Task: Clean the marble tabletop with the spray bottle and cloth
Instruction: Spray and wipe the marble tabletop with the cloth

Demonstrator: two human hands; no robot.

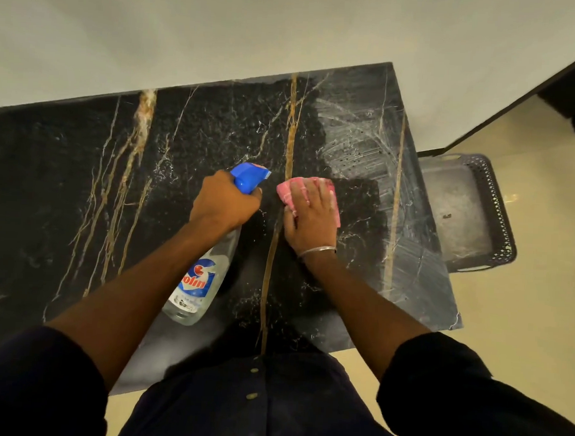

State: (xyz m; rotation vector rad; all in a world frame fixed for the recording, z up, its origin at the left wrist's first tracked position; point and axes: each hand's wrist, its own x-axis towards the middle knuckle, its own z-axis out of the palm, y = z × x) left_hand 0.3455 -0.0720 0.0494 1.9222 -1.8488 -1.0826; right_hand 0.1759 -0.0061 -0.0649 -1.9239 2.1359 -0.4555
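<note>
A black marble tabletop (81,180) with gold and white veins fills the middle of the view. My left hand (223,201) grips the neck of a clear spray bottle (196,286) with a blue trigger head, its nozzle pointing away from me over the table's middle. My right hand (309,215) lies flat, fingers spread, pressing a pink cloth (333,207) onto the marble just right of the bottle. Beyond the cloth, at the far right, the marble shows a whitish wet smear (357,138).
A white wall (189,29) runs along the table's far edge. A dark plastic stool or tray with a perforated rim (499,209) stands on the cream floor to the right of the table. My dark-clothed body is against the near edge.
</note>
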